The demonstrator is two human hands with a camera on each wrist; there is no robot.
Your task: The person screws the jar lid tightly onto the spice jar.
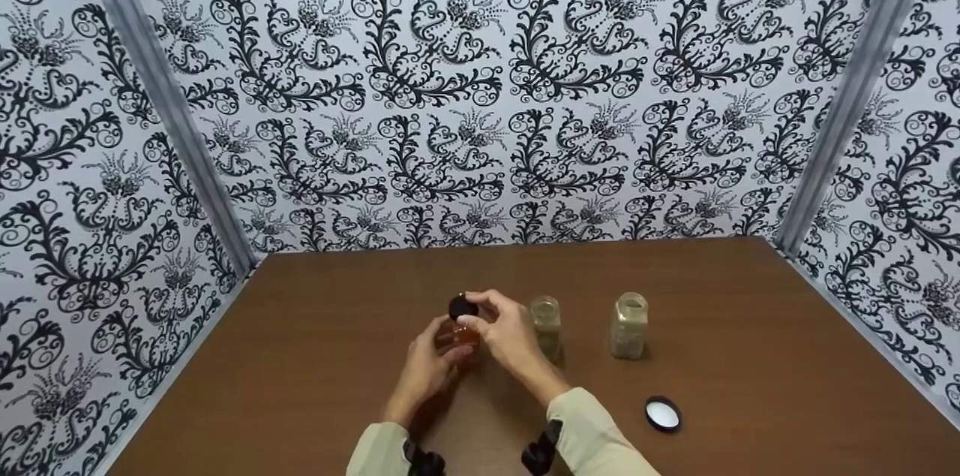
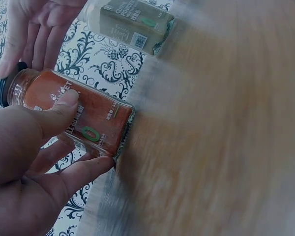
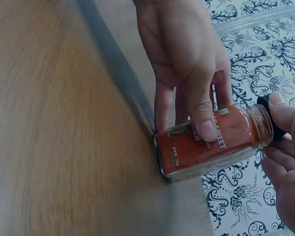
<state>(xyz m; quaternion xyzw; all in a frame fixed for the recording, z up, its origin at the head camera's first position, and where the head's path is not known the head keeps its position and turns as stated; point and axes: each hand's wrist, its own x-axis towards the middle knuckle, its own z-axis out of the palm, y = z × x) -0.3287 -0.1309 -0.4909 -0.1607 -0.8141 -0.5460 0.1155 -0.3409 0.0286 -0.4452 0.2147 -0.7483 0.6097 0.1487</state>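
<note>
A glass spice jar (image 2: 96, 110) full of orange-red powder stands on the brown table. My left hand (image 1: 429, 363) grips its body, the thumb lying over the printed label. Above it, my right hand (image 1: 510, 329) pinches the black lid (image 1: 463, 307) between thumb and fingers. In the right wrist view the lid (image 3: 271, 118) sits at the mouth of the jar, over the threaded glass neck. Just right of my right hand stands an uncapped jar (image 1: 547, 322) with greenish powder, partly hidden by the hand.
Farther right stands another uncapped glass jar (image 1: 630, 326) of pale powder. A black lid (image 1: 663, 414) with a white inside lies upturned on the table (image 1: 337, 311) near the front right. Patterned black-and-white walls (image 1: 480, 85) enclose the table at the back and sides.
</note>
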